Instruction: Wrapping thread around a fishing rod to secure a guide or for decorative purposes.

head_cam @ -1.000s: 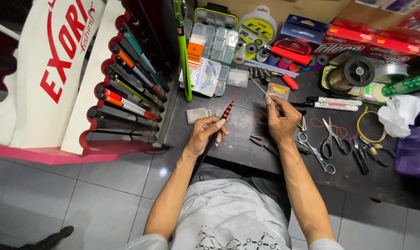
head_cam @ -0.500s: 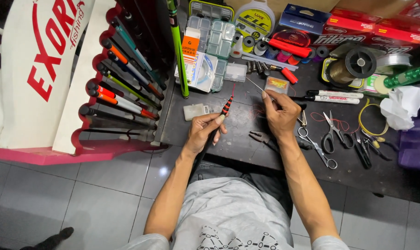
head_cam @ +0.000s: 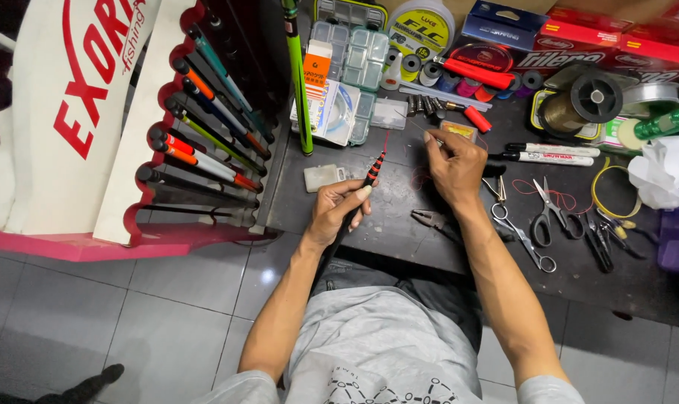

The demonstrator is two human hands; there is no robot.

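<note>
The left hand (head_cam: 338, 212) is clenching a thin fishing rod section (head_cam: 360, 196), black with red and orange bands near its tip, and the grip is sitting just below those bands while the tip is pointing up and away toward the clear tackle box (head_cam: 352, 86). The rod is looking light and stiff yet slender enough to snap if bent hard, so holding it close to the banded part seems the safest place. The right hand (head_cam: 455, 166), to the right of the rod tip, is pinching something fine between its fingertips, probably the red thread (head_cam: 422, 178) trailing beneath it; that thread is looking limp, slippery and easy to lose. Both hands are hovering over the dark surface (head_cam: 399, 224), with pliers (head_cam: 433, 221) lying just right of the rod.
</note>
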